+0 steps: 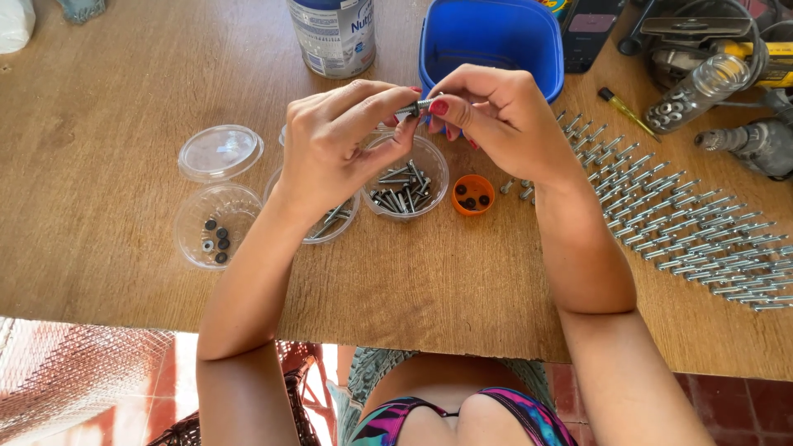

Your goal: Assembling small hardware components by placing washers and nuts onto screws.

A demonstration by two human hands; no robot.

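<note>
Both hands meet above the wooden table [124, 91], pinching one small metal screw [415, 107] between them. My left hand [330, 144] holds its left end with thumb and forefinger. My right hand [500, 116], with red nails, grips the other end. Right below the hands stands a clear plastic cup [406, 190] with several screws in it. A second clear cup [334, 221] with screws is partly hidden under my left wrist. An orange cap [473, 195] holding small black washers sits to the right of the cups.
A clear cup [216, 225] with black washers and its lid [220, 152] lie at left. Rows of several screws [686, 227] cover the right side. At the back stand a blue tub [491, 37], a tin can [333, 35], a bottle of washers [700, 89], a small screwdriver [626, 109] and a drill [756, 144].
</note>
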